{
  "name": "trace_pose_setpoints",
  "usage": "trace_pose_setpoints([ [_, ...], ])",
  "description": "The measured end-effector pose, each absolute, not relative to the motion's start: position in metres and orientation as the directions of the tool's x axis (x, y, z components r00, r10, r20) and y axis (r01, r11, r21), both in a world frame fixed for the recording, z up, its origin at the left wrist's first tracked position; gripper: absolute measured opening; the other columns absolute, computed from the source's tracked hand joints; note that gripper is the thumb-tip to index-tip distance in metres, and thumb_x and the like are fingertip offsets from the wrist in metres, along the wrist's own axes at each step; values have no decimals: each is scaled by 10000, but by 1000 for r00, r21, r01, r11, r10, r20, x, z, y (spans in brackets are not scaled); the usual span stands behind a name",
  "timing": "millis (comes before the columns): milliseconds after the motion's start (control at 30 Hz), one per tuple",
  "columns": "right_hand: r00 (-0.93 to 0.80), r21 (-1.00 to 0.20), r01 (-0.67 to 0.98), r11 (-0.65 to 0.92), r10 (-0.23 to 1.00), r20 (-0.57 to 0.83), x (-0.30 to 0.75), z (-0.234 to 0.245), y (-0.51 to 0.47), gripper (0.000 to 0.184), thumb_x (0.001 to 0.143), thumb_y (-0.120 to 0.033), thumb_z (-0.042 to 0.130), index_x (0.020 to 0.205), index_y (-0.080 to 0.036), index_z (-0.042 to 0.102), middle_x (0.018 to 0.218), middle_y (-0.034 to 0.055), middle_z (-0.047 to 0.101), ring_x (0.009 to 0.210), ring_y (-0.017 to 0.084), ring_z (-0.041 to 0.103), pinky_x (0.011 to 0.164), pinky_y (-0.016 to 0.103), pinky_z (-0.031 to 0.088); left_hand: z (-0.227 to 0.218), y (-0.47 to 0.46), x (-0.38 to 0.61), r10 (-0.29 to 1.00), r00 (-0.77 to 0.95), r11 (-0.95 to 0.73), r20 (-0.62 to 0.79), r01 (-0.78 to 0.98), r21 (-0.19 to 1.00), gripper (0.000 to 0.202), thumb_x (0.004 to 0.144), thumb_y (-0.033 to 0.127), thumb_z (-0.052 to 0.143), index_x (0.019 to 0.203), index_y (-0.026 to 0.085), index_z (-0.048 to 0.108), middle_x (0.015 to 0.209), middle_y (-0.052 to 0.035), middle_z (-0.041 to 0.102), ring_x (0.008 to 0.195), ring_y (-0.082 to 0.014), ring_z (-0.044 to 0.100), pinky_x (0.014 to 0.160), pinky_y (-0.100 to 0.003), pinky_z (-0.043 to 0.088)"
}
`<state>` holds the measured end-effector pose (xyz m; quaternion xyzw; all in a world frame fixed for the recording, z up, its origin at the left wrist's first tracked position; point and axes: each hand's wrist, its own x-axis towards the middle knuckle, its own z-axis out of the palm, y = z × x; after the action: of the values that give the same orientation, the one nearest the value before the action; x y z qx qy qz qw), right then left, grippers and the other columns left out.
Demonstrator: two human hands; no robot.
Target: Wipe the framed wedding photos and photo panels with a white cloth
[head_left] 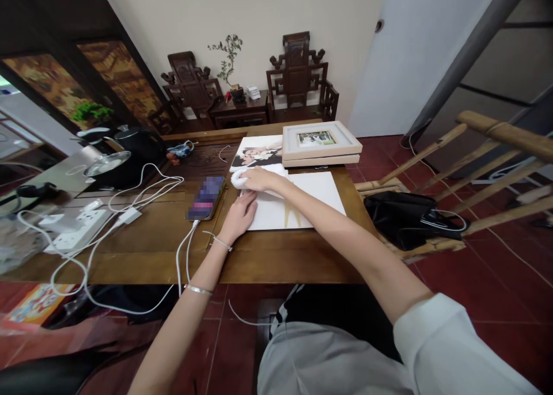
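Observation:
A white cloth (239, 179) is bunched under the fingers of my right hand (260, 180), which presses it near the left side of a white board (317, 196). Tan stripes show on the board's lower part. My left hand (241, 213) lies flat with its fingers out on the board's left edge, just below the cloth. Right behind the cloth is a photo print (257, 152) of people in dark and white clothes. Beside it, to the right, sit stacked pale wooden picture frames (322, 143), the top one holding a small picture. My right forearm hides part of the board.
A phone (206, 198) on a charging cable lies left of my hands on the wooden table (276, 262). Farther left are a power strip (80, 231), tangled white cables and a dark pot (108, 167). A black bag (401, 216) rests on a bamboo chair (488, 136) at right.

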<state>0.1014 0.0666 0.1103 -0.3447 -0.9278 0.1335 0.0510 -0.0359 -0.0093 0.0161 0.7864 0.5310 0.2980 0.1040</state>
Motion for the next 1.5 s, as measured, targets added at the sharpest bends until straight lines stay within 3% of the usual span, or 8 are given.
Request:
trace_pose_setpoints([
  [267, -638, -304, 741, 598, 769, -41, 193, 122, 73, 493, 821, -110, 389, 1237, -105, 654, 1317, 135, 657, 1130, 284, 615, 971, 356, 443, 8, -6, -38, 908, 243, -397, 341, 762, 512, 452, 964, 370, 412, 1310, 172, 626, 1463, -115, 544, 1415, -277, 444, 1202, -501, 304],
  [433, -535, -323, 795, 513, 844, 24, 257, 109, 61, 522, 807, -139, 437, 1283, -179, 646, 1299, 112, 672, 1152, 301, 606, 990, 405, 447, 7, -6, -38, 906, 248, -401, 342, 763, 507, 465, 968, 372, 407, 1306, 139, 625, 1463, -147, 538, 1419, -273, 439, 1205, -485, 303],
  [633, -541, -215, 819, 532, 841, 17, 287, 81, 12, 509, 828, -82, 401, 1252, -176, 667, 1255, 147, 686, 1154, 316, 624, 1001, 485, 444, 5, -7, -37, 902, 238, -402, 361, 768, 498, 451, 968, 360, 406, 1304, 155, 626, 1462, -131, 542, 1410, -272, 452, 1202, -498, 309],
  [767, -609, -162, 776, 609, 791, 59, 291, 68, -38, 478, 818, -75, 420, 1212, -185, 667, 1464, 160, 534, 1430, 307, 391, 1124, 636, 284, 5, -6, -37, 899, 251, -409, 358, 774, 483, 443, 968, 356, 408, 1308, 173, 625, 1464, -113, 545, 1415, -266, 446, 1200, -500, 313],
  [1000, -722, -197, 676, 710, 692, 12, 297, 64, -123, 432, 718, -34, 451, 989, -255, 706, 1555, 62, 429, 1514, 271, 199, 1171, 686, 173, 7, -7, -36, 900, 256, -406, 352, 787, 465, 464, 971, 355, 397, 1311, 128, 616, 1466, -158, 532, 1415, -280, 443, 1202, -483, 308],
  [1300, -690, -268, 695, 668, 724, 14, 292, 77, -93, 424, 792, -57, 402, 1055, -242, 679, 1350, 112, 633, 1440, 275, 376, 1143, 597, 283, 8, -8, -35, 899, 253, -405, 356, 790, 460, 453, 971, 359, 399, 1300, 139, 621, 1461, -147, 539, 1410, -278, 451, 1191, -497, 327],
  [1400, -667, -256, 716, 650, 745, 26, 288, 82, -56, 408, 807, -73, 397, 1056, -225, 683, 1162, 111, 713, 1202, 303, 594, 1052, 527, 386, 8, -7, -35, 904, 243, -396, 353, 787, 473, 451, 969, 362, 405, 1297, 143, 624, 1458, -145, 543, 1408, -283, 453, 1194, -504, 319],
  [1500, -655, -286, 721, 632, 755, 17, 286, 90, -14, 370, 806, -106, 410, 1024, -181, 700, 986, 115, 738, 940, 281, 654, 891, 410, 462, 7, -7, -36, 903, 245, -399, 352, 783, 477, 455, 967, 360, 405, 1293, 133, 627, 1456, -149, 544, 1408, -281, 454, 1196, -501, 316],
])
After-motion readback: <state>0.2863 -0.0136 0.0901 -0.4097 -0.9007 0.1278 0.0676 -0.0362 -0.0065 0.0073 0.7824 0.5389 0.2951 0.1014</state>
